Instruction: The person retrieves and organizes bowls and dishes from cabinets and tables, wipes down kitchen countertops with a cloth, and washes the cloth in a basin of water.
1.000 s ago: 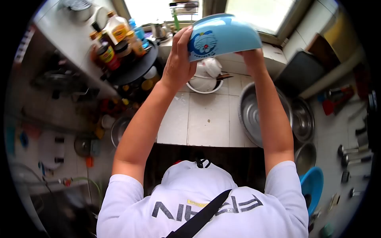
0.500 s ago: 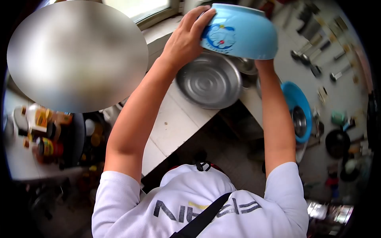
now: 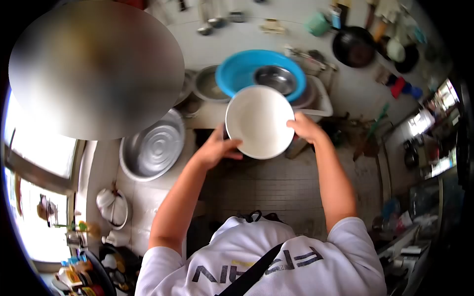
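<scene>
Between my two hands is a deep bowl (image 3: 259,121), its white inside facing up toward me. My left hand (image 3: 217,148) grips its left side, thumb over the rim. On the opposite side, my right hand (image 3: 304,127) pinches the rim, with the fingers under it partly hidden. Just beyond the bowl stands a blue plastic basin (image 3: 232,74) with a small steel bowl (image 3: 276,80) inside. Out to the left of my left hand, a wide steel basin (image 3: 153,148) rests on the tiled counter (image 3: 140,197).
Another metal basin (image 3: 210,84) sits left of the blue one, and a white tray (image 3: 323,98) stands to its right. A black pan (image 3: 354,47) and several ladles hang on the wall. Bottles (image 3: 74,276) crowd the lower left. A blurred oval covers the upper left.
The bowl has come down from the upper part of the view and tipped, so its inside shows instead of its light-blue outside. My view has swung right, toward the blue basin.
</scene>
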The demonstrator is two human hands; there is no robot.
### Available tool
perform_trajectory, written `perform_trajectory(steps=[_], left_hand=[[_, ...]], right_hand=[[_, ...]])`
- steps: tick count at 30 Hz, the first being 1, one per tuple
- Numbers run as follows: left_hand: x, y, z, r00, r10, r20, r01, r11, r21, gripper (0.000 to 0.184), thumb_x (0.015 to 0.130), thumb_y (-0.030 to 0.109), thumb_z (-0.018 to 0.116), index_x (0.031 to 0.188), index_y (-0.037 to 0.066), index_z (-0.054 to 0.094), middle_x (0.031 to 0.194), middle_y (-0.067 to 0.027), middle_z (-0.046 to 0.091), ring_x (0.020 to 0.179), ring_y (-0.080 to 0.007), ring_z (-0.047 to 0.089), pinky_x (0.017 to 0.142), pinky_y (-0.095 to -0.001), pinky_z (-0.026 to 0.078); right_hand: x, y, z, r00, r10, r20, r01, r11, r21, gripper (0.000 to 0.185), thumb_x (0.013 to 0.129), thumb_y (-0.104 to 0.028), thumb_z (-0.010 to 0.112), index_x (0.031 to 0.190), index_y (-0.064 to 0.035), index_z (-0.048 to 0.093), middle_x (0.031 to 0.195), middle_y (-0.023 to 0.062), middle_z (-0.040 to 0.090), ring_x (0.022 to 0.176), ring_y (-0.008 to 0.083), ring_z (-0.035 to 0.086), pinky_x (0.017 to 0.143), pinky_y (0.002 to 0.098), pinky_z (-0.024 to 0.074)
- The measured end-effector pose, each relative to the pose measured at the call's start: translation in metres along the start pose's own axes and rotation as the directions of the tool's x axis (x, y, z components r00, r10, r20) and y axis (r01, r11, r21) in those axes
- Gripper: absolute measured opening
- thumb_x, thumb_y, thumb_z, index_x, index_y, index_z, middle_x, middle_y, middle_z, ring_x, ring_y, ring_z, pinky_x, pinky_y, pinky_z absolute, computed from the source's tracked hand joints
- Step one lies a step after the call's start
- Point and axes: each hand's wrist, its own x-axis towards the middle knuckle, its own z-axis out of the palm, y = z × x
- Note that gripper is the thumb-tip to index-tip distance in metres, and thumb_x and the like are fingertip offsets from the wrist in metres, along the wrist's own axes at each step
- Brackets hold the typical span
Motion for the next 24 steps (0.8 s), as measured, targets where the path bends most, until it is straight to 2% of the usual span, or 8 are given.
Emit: perform_trajectory(steps=[5, 11, 14, 18, 20, 21, 23, 24], left_hand=[[0.069, -0.091, 0.136, 0.939, -0.188, 0.286, 0.216, 0.974, -0.067, 0.091, 0.080, 0.029, 0.076, 0.150, 0.006, 0.023, 0.141, -0.0160, 0.044, 0.128, -0.0326, 0.047, 0.101, -0.0519, 0.044], [0.129, -0.129, 0.274, 0.869, -0.199, 0.452, 0.354, 0.890, -0.287, 0.090, 0.076, 0.024, 0.072, 0.151, 0.008, 0.024, 0.142, -0.0152, 0.043, 0.129, -0.0341, 0.046, 0.103, -0.0541, 0.043], [0.184, -0.148, 0.321, 0.810, -0.247, 0.531, 0.456, 0.836, -0.306, 0.089, 0.074, 0.027, 0.074, 0.149, 0.008, 0.029, 0.141, -0.0140, 0.046, 0.129, -0.0335, 0.047, 0.102, -0.0531, 0.043], [0.260, -0.146, 0.406, 0.729, -0.341, 0.594, 0.556, 0.801, -0.222, 0.082, 0.075, 0.042, 0.071, 0.145, 0.012, 0.040, 0.139, -0.0079, 0.052, 0.126, -0.0290, 0.051, 0.101, -0.0483, 0.043], [0.312, -0.157, 0.453, 0.680, -0.346, 0.646, 0.587, 0.785, -0.197, 0.082, 0.075, 0.041, 0.071, 0.145, 0.012, 0.040, 0.140, -0.0082, 0.051, 0.126, -0.0286, 0.051, 0.102, -0.0483, 0.043], [0.339, -0.160, 0.480, 0.654, -0.347, 0.672, 0.602, 0.777, -0.185, 0.081, 0.075, 0.041, 0.070, 0.145, 0.012, 0.040, 0.140, -0.0083, 0.051, 0.127, -0.0284, 0.051, 0.102, -0.0483, 0.043], [0.389, -0.163, 0.542, 0.604, -0.369, 0.707, 0.626, 0.768, -0.135, 0.078, 0.077, 0.040, 0.070, 0.144, 0.012, 0.042, 0.139, -0.0082, 0.052, 0.126, -0.0274, 0.051, 0.099, -0.0472, 0.046], [0.415, -0.161, 0.575, 0.564, -0.372, 0.737, 0.634, 0.767, -0.097, 0.077, 0.077, 0.039, 0.070, 0.143, 0.012, 0.042, 0.138, -0.0082, 0.052, 0.126, -0.0273, 0.051, 0.098, -0.0472, 0.047]], right_hand=[[-0.113, 0.141, -0.106, 0.932, 0.355, 0.078, -0.364, 0.911, 0.194, 0.032, 0.082, -0.017, 0.057, 0.096, 0.0105, 0.064, 0.083, 0.0147, 0.067, 0.060, 0.0150, 0.061, 0.046, 0.0325, 0.0406], [-0.216, 0.169, -0.193, 0.856, 0.517, -0.031, -0.487, 0.824, 0.289, 0.036, 0.088, -0.015, 0.053, 0.106, 0.0152, 0.061, 0.090, 0.0215, 0.070, 0.069, 0.0234, 0.072, 0.054, 0.0326, 0.0580], [-0.246, 0.178, -0.252, 0.870, 0.492, 0.015, -0.459, 0.798, 0.390, 0.050, 0.097, -0.035, 0.055, 0.119, 0.0093, 0.058, 0.104, 0.0192, 0.069, 0.078, 0.0236, 0.072, 0.059, 0.0312, 0.0575], [-0.288, 0.258, -0.346, 0.854, 0.517, -0.058, -0.272, 0.539, 0.797, 0.054, 0.103, -0.046, 0.041, 0.134, -0.0037, 0.052, 0.106, 0.0167, 0.067, 0.085, 0.0246, 0.070, 0.071, 0.0369, 0.0567], [-0.311, 0.323, -0.383, 0.628, 0.699, -0.342, -0.269, 0.608, 0.747, 0.051, 0.099, -0.042, 0.046, 0.131, -0.0040, 0.056, 0.113, 0.0174, 0.065, 0.097, 0.0281, 0.066, 0.080, 0.0430, 0.0532], [-0.329, 0.371, -0.390, 0.391, 0.771, -0.502, -0.483, 0.637, 0.601, 0.049, 0.098, -0.040, 0.048, 0.130, -0.0042, 0.058, 0.116, 0.0177, 0.065, 0.103, 0.0298, 0.064, 0.084, 0.0460, 0.0514], [-0.379, 0.470, -0.359, -0.045, 0.793, -0.608, -0.928, 0.192, 0.318, 0.046, 0.094, -0.036, 0.053, 0.127, -0.0045, 0.062, 0.123, 0.0183, 0.063, 0.115, 0.0333, 0.060, 0.092, 0.0521, 0.0478], [-0.409, 0.511, -0.329, -0.115, 0.843, -0.525, -0.978, -0.003, 0.210, 0.045, 0.092, -0.034, 0.055, 0.125, -0.0047, 0.063, 0.127, 0.0187, 0.063, 0.121, 0.0350, 0.058, 0.097, 0.0551, 0.0460]])
